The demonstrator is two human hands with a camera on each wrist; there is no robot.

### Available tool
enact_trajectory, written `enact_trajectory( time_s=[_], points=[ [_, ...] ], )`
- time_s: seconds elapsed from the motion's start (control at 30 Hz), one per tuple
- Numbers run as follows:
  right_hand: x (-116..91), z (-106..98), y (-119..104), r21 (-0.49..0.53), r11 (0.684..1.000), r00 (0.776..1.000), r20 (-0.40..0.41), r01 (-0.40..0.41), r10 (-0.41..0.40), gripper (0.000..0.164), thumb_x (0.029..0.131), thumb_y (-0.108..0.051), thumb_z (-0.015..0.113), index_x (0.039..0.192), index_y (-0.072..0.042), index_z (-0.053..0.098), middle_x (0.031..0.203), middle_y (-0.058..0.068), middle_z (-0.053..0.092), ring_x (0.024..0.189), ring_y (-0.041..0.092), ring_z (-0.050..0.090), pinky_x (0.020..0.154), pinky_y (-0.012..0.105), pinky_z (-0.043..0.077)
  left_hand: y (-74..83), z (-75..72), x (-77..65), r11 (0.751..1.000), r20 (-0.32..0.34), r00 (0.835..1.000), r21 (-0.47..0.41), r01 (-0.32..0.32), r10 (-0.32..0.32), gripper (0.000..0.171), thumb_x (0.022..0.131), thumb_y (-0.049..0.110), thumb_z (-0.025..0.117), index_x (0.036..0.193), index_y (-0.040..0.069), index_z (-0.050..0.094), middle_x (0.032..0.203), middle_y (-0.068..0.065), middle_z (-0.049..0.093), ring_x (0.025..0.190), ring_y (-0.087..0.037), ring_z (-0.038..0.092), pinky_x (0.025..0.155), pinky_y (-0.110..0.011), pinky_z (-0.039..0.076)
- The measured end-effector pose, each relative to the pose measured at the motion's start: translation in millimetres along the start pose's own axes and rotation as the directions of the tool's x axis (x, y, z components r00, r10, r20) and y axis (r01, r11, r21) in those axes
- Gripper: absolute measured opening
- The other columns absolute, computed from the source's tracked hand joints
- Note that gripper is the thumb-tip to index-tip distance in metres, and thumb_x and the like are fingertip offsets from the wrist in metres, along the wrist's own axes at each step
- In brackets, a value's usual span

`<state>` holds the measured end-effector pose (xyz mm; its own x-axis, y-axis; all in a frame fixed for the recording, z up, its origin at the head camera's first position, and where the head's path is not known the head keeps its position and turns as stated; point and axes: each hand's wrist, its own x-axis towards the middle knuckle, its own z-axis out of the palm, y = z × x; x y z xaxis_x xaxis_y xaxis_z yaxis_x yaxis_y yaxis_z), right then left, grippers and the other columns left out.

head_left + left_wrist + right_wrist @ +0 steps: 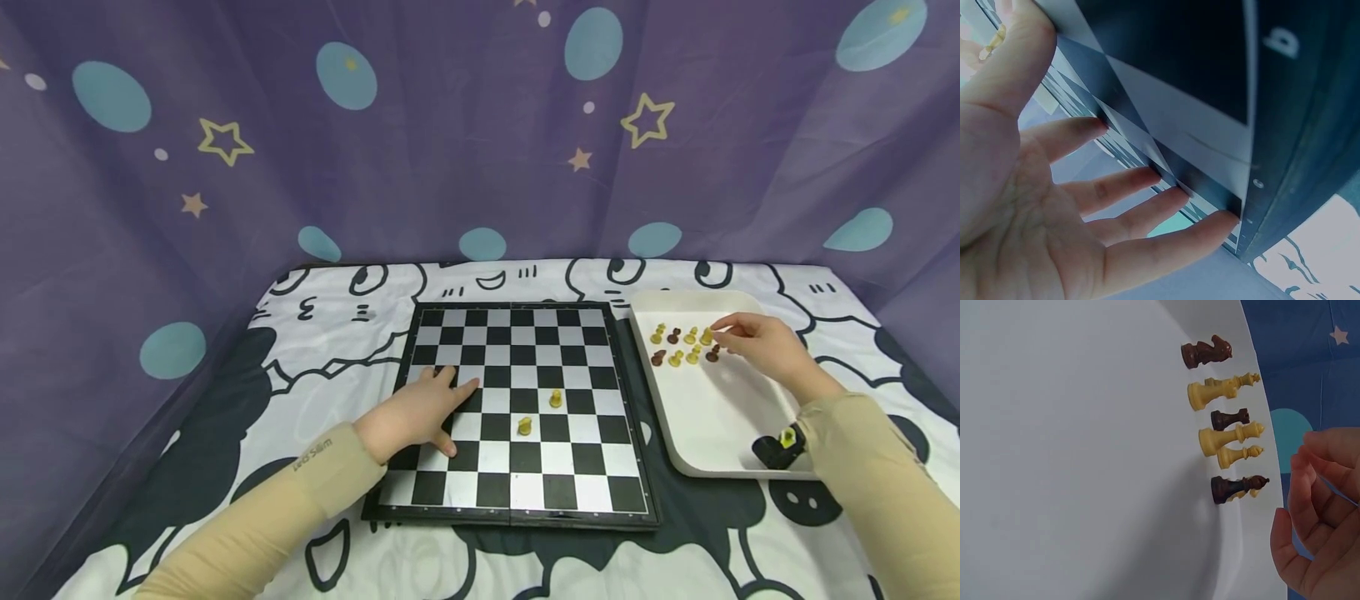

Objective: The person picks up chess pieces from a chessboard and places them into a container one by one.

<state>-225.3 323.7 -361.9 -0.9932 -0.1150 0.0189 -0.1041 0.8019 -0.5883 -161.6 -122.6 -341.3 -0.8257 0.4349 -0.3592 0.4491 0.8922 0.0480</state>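
My left hand [416,412] rests on the black-and-white chessboard [540,482], fingers spread. In the left wrist view, the fingertips [1225,219] meet the squares close to the board's edge. Two yellow chess pieces, a farther one [556,398] and a nearer one [525,426], stand on the board right of that hand. Over the white tray [720,425] is my right hand [765,346], fingers loosely bent and holding nothing. Its fingertips are close to a yellow chess piece [707,336], mostly hidden behind the brown bishop [1238,486] in the right wrist view.
Several yellow and brown pieces stand in two rows in the tray's far part, including a brown knight [1200,351] and yellow queen [1229,439]. The tray's raised rim borders the board's right side. A purple curtain [480,150] hangs behind the cloth-covered table.
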Motion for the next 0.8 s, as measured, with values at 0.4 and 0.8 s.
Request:
enact_trajectory(
  time_s=[0.4, 0.8],
  points=[
    [-3.2, -2.5, -21.1, -0.002, 1.0, 0.999, 0.017, 0.028, -0.028, 0.036, 0.096, -0.028, 0.054, 0.114, 0.002, 0.062, 0.095, 0.019, 0.068, 0.072, 0.001, 0.052, 0.064, 0.024, 0.039, 0.0, 0.2, 0.8, 1.0, 0.006, 1.0, 0.006, 0.011, -0.011, 0.099, 0.063, 0.039, 0.082, 0.147, 0.013, 0.036, 0.144, -0.024, 0.036, 0.127, -0.045, 0.037, 0.097, -0.049, 0.044],
    [-7.0, 1.9, -42.2, 0.077, 0.99, 0.993, 0.014, 0.116, -0.117, 0.028, 0.094, -0.02, 0.058, 0.11, 0.004, 0.063, 0.083, 0.009, 0.067, 0.064, 0.006, 0.055, 0.058, 0.024, 0.043, 1.1, -0.6, -0.1, 1.0, 0.004, 1.0, -0.016, 0.014, -0.014, 0.099, 0.062, 0.037, 0.083, 0.146, 0.013, 0.038, 0.141, -0.024, 0.038, 0.125, -0.044, 0.038, 0.096, -0.049, 0.045]
  ],
)
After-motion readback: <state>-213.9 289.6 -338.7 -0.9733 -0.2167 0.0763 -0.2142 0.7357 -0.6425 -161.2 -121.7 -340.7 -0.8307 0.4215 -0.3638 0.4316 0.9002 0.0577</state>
